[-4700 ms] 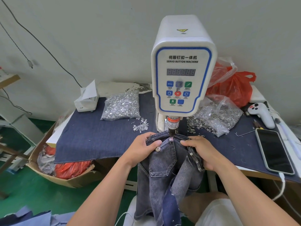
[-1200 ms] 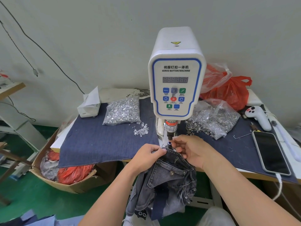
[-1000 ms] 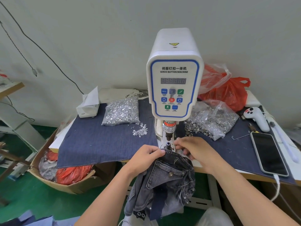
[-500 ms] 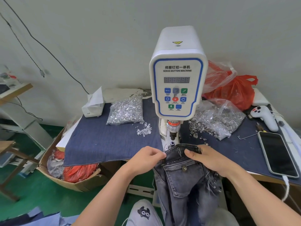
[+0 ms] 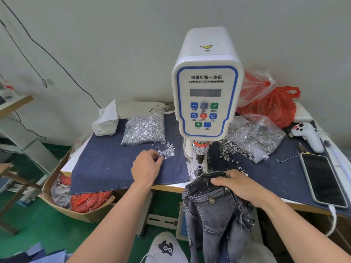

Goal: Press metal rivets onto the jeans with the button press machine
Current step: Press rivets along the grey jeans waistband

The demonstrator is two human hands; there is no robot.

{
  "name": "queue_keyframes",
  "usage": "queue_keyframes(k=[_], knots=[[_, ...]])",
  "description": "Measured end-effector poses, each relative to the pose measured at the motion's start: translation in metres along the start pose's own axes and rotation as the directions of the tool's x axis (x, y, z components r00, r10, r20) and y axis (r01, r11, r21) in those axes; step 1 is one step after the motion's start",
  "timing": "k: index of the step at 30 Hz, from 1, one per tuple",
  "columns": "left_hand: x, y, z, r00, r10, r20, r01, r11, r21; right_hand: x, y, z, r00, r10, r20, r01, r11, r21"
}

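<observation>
At your left hand [image 5: 146,168] fingertips: loose rivet pile [image 5: 168,151], fingers pinching there. Under your right hand [image 5: 239,185]: jeans waistband [image 5: 207,179], gripped just before button press machine [image 5: 207,95] die.

Even, diffuse light, fairly bright; no hard shadows, only soft ones on the pale grey wall [image 5: 114,35]. Mild glare on the glossy white plastic press housing [image 5: 207,40]. Wide-angle bowing at edges. Slightly soft overall, corners softest.
</observation>
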State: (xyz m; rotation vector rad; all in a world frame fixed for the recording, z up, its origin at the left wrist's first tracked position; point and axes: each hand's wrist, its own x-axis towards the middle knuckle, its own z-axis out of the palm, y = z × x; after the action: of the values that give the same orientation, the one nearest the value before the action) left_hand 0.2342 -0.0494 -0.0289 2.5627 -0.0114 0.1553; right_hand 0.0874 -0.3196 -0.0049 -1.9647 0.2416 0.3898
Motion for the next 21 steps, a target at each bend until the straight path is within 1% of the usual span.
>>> queue_keyframes(k=[3,7,12,17,21], knots=[[0.0009,0.0027,0.0038,0.999,-0.005,-0.040,0.006,1.000,0.023,0.0010,0.0002,0.0000,0.999,0.014,-0.030,-0.013,1.000,0.011],[0.0012,0.0022,0.0069,0.998,0.007,-0.056,-0.005,1.000,0.026,0.0028,0.0026,-0.0006,0.998,0.017,-0.059,-0.016,1.000,0.020],[0.0015,-0.0006,0.0061,0.997,0.055,-0.048,-0.054,0.998,0.019,0.0049,0.0052,-0.0018,0.999,0.023,-0.030,-0.023,1.000,0.017],[0.0017,0.0038,0.0050,0.996,0.088,-0.009,-0.087,0.993,0.078,-0.0011,-0.0005,-0.0013,1.000,0.029,0.003,-0.029,1.000,0.012],[0.0021,0.0070,0.0058,0.995,0.091,-0.031,-0.089,0.993,0.079,-0.0017,-0.0013,-0.0012,0.999,0.027,-0.018,-0.027,1.000,0.002]])
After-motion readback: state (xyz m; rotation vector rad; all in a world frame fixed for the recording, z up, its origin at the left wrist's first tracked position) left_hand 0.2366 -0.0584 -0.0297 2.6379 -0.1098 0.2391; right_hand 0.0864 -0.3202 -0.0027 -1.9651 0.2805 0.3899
